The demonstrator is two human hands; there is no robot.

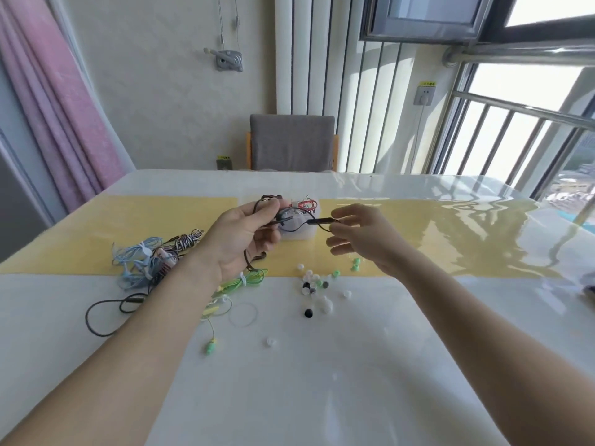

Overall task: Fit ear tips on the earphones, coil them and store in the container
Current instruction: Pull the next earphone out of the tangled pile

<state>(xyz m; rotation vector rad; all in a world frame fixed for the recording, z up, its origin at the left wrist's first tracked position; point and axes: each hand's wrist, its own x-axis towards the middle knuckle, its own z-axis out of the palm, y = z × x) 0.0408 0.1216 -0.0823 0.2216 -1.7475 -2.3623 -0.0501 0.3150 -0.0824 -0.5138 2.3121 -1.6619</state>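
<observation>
Both hands are raised above the tabletop point(354, 365), sharing one dark earphone cable point(297, 227). The left hand point(244, 239) has its grip curled round a bunch of the cable, thumb and forefinger pinching it at the hand's 2 o'clock edge, with loops showing above the fingers and hanging below the palm at 6 o'clock. From there the cable sags in a short arc toward 3 o'clock to the inline remote point(322, 221), which the right hand point(360, 236) pinches at its far end between thumb and forefinger; the other fingers are loosely spread. Directly behind the hands, at 12 o'clock, sits the clear container point(299, 231) with red wire inside. Loose ear tips point(317, 291) lie scattered at 6 o'clock of the right hand. More earphones, blue point(138, 262) and green point(244, 280), lie at 7 o'clock.
</observation>
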